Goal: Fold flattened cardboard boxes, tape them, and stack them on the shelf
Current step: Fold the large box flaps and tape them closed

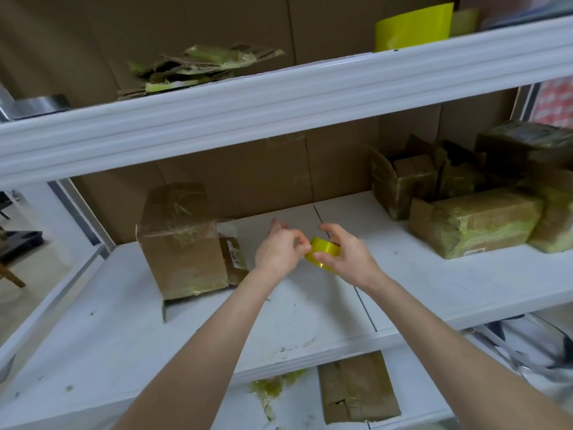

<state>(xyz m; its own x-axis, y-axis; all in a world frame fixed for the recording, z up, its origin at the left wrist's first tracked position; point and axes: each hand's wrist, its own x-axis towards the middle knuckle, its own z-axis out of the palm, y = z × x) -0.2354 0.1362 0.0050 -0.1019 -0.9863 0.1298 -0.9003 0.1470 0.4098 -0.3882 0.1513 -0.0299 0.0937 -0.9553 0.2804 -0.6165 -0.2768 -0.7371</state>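
Our right hand (344, 256) curls around the yellow tape roll (322, 252), fingers over its top and thumb underneath, holding it clear above the middle shelf (434, 274). Our left hand (279, 249) meets it from the other side, thumb and forefinger pinching at the near rim of the roll; we cannot tell whether they have hold of a loose end of tape. Both forearms reach in from the bottom of the view.

Just to the left of our left hand a folded cardboard box (183, 243) stands on the shelf, its faces streaked with yellowish tape, one flap (232, 256) hanging open on its right side towards our wrist and another sticking down at its lower left corner.

Well apart, at the right end of the same shelf, a cluster of taped boxes (474, 225) sits together, with an open-topped box (403, 181) behind them.

On the shelf above lies a heap of flattened cardboard (198, 66) and, farther right, a yellow sheet (414, 26). On the shelf below we see a flat cardboard piece (356, 389) beside some tape scraps (266, 386).
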